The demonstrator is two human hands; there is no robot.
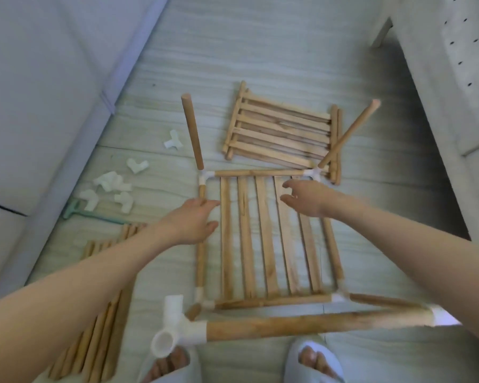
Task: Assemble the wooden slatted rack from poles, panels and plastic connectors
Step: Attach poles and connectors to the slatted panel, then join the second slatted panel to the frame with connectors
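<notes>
A partly built rack stands on the floor: a slatted panel (263, 239) framed by poles and white corner connectors (206, 176). Upright poles rise from its corners, one at the far left (192, 131) and one at the far right (349, 131). A thick near pole (315, 324) runs across the front with a white connector (177, 327) on its left end. My left hand (194, 221) hovers over the left frame pole with fingers spread and holds nothing. Over the panel's far right part, my right hand (304, 197) is loosely curled and holds nothing.
Several loose white connectors (111, 186) lie on the floor at left, near a green tool (75, 212). A bundle of spare poles (103, 299) lies at the near left. Spare slatted panels (282, 128) are stacked beyond the frame. Sofas flank both sides. My slippered feet (315, 363) are at the bottom.
</notes>
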